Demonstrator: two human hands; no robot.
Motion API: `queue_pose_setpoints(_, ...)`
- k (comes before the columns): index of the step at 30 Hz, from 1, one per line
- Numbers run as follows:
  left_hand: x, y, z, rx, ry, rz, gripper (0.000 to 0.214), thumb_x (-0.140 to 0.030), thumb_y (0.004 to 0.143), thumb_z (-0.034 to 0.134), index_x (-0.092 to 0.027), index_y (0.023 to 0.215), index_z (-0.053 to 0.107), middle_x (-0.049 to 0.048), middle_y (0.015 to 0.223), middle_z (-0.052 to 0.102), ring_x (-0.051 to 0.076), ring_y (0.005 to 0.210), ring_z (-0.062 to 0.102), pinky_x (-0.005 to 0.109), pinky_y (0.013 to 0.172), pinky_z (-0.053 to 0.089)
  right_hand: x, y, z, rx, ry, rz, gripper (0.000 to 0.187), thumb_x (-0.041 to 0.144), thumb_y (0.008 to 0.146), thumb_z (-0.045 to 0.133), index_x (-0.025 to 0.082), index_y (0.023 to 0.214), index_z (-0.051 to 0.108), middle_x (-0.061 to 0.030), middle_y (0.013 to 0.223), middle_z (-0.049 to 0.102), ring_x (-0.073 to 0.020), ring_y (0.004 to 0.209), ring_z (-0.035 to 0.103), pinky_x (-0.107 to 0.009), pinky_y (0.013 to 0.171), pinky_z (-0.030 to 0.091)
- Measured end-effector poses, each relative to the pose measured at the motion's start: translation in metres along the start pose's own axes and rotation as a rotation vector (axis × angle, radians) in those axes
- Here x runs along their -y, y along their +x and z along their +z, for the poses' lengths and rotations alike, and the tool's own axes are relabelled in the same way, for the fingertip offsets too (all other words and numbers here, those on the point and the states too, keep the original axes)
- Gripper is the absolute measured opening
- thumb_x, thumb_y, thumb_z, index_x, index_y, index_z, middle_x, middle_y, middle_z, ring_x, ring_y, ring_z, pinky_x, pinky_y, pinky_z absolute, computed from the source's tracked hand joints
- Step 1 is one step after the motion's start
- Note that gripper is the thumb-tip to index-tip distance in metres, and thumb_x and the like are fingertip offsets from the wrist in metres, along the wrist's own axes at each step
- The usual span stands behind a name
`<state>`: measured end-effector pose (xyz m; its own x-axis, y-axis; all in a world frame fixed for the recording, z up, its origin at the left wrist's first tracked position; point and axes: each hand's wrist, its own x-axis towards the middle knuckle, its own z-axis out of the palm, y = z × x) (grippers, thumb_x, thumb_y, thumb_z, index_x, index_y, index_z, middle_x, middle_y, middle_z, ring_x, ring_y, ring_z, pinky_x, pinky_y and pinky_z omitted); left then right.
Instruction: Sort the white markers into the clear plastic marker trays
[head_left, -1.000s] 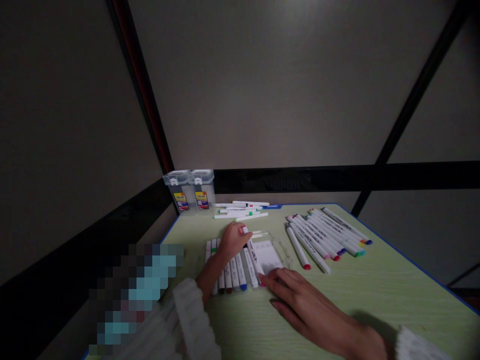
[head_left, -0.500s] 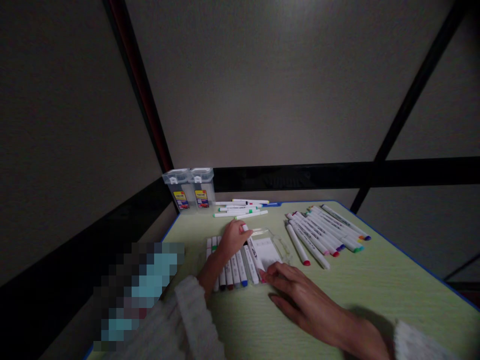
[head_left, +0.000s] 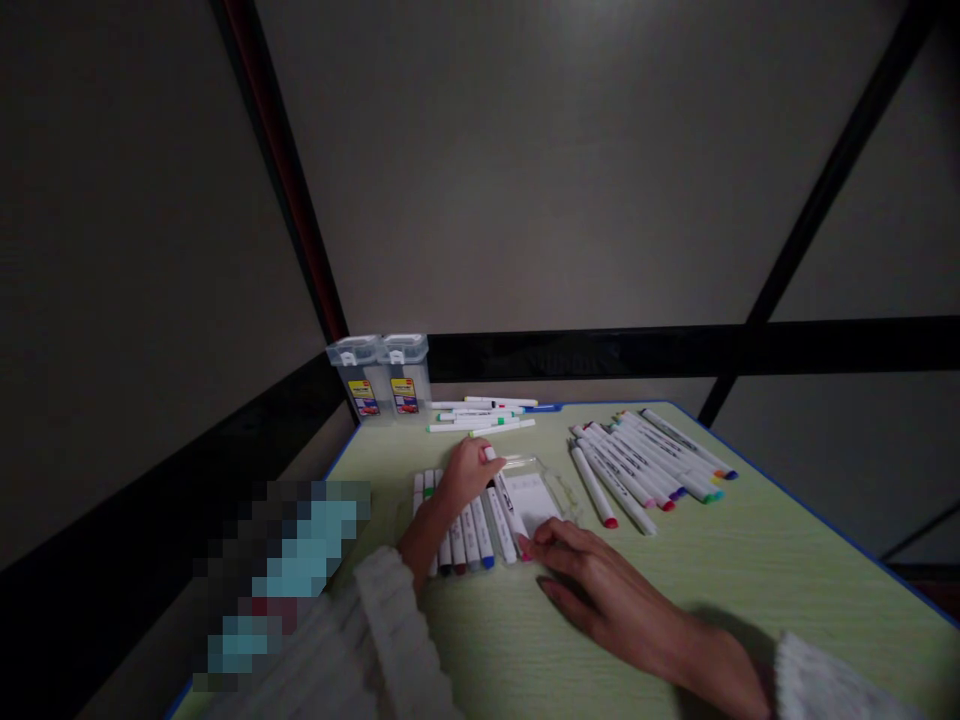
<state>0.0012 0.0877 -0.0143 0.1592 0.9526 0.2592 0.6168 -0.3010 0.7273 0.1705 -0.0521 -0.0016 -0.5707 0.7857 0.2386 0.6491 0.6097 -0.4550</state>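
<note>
Loose markers [head_left: 645, 460] and two boxes [head_left: 380, 378] lie beyond both hands.

Standing upright at the far left corner of the light green tabletop [head_left: 750, 580]: two clear plastic boxes [head_left: 381, 377] with yellow labels, touching side by side. Lying loosely just beside them along the far edge: a small scatter of thin white pens [head_left: 481, 415]. Resting well to the right in a slanted row: white markers with coloured caps [head_left: 649, 465], packed side by side. Rising behind: a plain grey wall [head_left: 540, 170] crossed by dark bars [head_left: 675, 345].
</note>
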Motion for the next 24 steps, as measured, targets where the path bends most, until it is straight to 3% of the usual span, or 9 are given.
queue_pose_setpoints(24, 0.0050, -0.0016, 0.0037, -0.049, 0.010, 0.058, 0.005, -0.018, 0.065, 0.060, -0.014, 0.064, 0.058, -0.0050, 0.055, 0.043, 0.008, 0.054, 0.042, 0.021, 0.055, 0.035, 0.0013, -0.0014, 0.0081, -0.012, -0.065, -0.033, 0.040, 0.013, 0.083, 0.042, 0.018, 0.123, 0.045, -0.0090, 0.105, 0.054, -0.0214, 0.100, 0.048, -0.037, 0.090, 0.040)
